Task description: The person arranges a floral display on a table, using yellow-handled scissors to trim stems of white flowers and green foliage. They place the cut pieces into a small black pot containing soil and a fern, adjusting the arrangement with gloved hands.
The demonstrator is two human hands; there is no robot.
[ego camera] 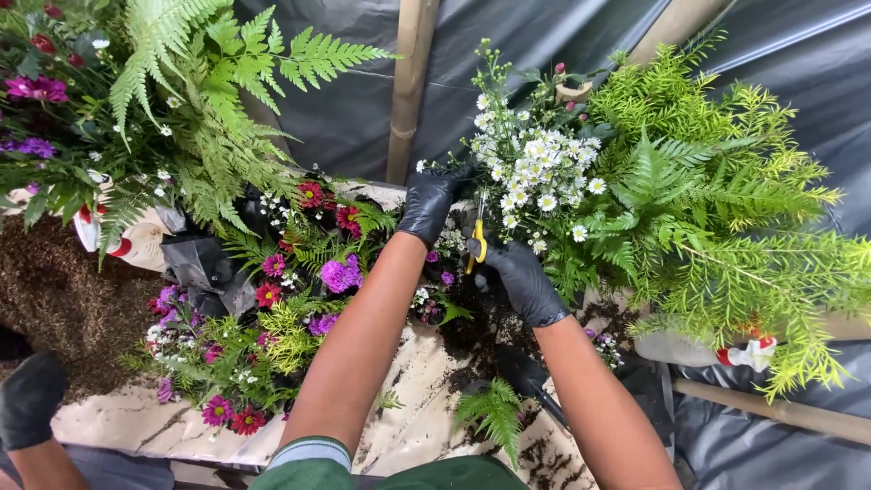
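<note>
My left hand (430,203), in a black glove, grips the stems at the base of a bunch of small white daisy-like flowers (535,177). In a black glove too, my right hand (519,277) holds yellow-handled scissors (475,241), whose blades point up into the stems just beside my left hand. The white flowers stand among green fern fronds (708,209) on the right. Below my arms lies an arrangement of red, pink and purple flowers (299,272) with green sprigs.
A large fern and more purple and red blooms (181,100) fill the upper left. Bamboo poles (410,82) rise against black plastic sheeting. Soil is scattered on a pale sheet (426,381). Another person's black-gloved hand (29,399) shows at the lower left.
</note>
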